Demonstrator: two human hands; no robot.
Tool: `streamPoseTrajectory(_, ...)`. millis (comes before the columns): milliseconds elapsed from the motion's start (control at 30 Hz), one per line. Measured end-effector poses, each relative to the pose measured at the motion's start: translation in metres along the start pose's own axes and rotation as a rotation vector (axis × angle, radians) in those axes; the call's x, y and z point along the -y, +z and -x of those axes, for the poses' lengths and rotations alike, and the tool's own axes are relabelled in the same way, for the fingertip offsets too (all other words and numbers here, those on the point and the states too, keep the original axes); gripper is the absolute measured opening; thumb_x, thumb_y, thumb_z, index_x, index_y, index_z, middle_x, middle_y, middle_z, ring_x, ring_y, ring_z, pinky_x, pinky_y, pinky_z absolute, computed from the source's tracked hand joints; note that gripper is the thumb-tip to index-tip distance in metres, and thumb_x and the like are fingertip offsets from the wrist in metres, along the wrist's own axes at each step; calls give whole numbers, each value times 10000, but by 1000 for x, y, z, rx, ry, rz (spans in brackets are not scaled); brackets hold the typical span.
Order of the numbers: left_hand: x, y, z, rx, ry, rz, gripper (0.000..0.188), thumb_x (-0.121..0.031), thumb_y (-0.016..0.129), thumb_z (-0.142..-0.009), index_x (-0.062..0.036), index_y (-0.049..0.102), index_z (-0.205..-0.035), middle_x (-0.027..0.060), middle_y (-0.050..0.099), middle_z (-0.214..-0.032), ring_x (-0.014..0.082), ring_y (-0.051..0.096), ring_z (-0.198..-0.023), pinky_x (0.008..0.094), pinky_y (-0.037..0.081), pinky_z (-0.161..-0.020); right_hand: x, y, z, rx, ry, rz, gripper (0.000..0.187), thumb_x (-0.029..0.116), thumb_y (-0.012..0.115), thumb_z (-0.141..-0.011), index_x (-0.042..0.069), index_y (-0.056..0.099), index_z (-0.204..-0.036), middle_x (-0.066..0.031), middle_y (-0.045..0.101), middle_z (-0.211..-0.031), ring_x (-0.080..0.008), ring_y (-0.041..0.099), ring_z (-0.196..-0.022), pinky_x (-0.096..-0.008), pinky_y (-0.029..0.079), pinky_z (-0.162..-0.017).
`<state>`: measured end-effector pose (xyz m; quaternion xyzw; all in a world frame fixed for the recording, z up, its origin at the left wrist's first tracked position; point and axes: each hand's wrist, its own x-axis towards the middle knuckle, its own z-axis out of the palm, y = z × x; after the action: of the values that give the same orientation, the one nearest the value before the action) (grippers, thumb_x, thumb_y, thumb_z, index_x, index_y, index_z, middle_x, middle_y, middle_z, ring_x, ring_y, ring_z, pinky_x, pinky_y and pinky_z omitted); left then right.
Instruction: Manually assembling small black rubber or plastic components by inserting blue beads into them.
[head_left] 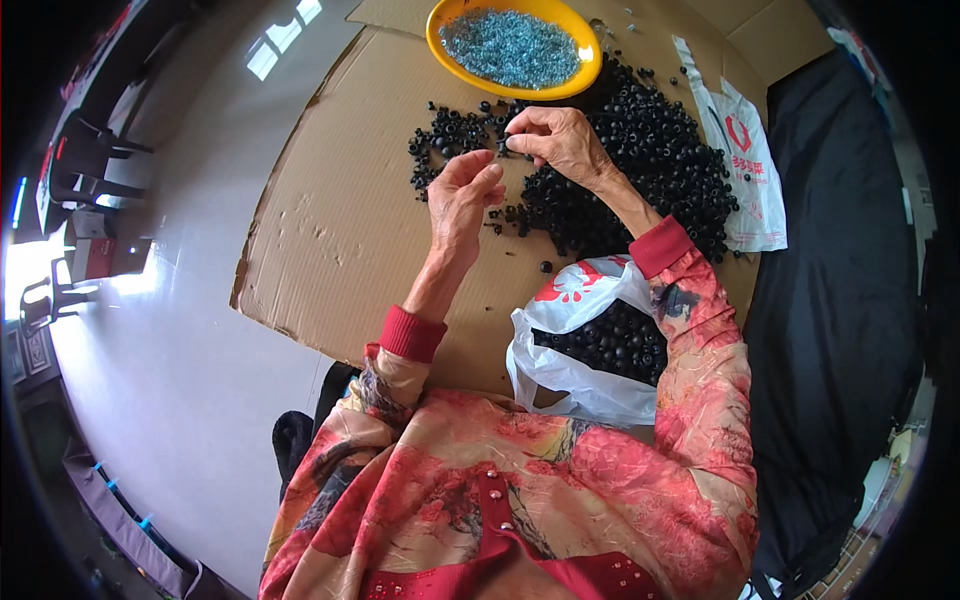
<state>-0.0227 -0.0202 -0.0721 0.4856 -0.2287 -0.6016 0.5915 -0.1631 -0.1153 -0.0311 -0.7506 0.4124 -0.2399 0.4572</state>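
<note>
Both hands hover over a cardboard sheet (320, 190), a short gap apart. My left hand (460, 200) is closed, thumb and forefinger pressed together; what they pinch, if anything, is too small to tell. Fingertips of my right hand (565, 145) meet in a pinch just above the loose black beads, and I cannot make out what is between them. A large heap of black beads (650, 150) spreads beneath and to the right of that hand. Beyond it, a yellow bowl (436, 55) holds small light-blue beads (510, 48).
By my right forearm, an opened white plastic bag (530, 350) contains more black beads (615, 345). A flat white bag with red print (745, 165) lies right of the heap. Black cloth (830, 300) covers the right side. Chairs (85, 170) stand far left on the pale floor.
</note>
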Motion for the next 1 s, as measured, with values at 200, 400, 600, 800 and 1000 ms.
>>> streamPoseTrajectory(200, -2, 4, -3, 26, 16, 38, 309, -136, 658, -812, 3, 569, -1073, 56, 604, -879, 118, 594, -717, 253, 508, -658, -1, 0, 5, -27, -21, -45, 150, 151, 655, -767, 27, 652, -851, -15, 604, -630, -68, 551, -522, -206, 456, -469)
streamPoseTrajectory(400, -8, 6, -2, 58, 163, 34, 326, -128, 663, -811, 10, 565, -1090, 77, 614, -911, 121, 591, -757, 256, 501, -693, 15, 2, 13, 28, 53, -272, 207, 173, 631, -806, -10, 629, -903, -27, 601, -701, -82, 563, -594, -222, 479, -567)
streamPoseTrajectory(600, -23, 8, 11, 143, 241, 111, 325, -89, 663, -804, 11, 579, -1102, 64, 612, -911, 111, 565, -761, 250, 482, -716, 26, 7, 24, 77, 54, -613, 235, 176, 624, -827, -25, 608, -948, -46, 617, -704, -87, 588, -606, -221, 509, -570)
streamPoseTrajectory(800, -36, 10, 26, 198, 309, 221, 290, -67, 645, -813, 26, 581, -1080, 80, 616, -936, 135, 587, -790, 273, 489, -738, 53, 7, 34, 41, -91, -476, 197, 159, 630, -837, 1, 606, -952, -40, 632, -748, -94, 597, -646, -210, 508, -601)
streamPoseTrajectory(1000, -48, -1, 27, 486, 133, 559, 237, -100, 562, -870, 1, 572, -1084, 100, 621, -987, 201, 599, -924, 378, 490, -809, 94, -15, 42, -57, -442, 63, 220, 117, 683, -768, 47, 628, -969, -44, 617, -790, -125, 603, -774, -280, 493, -733)
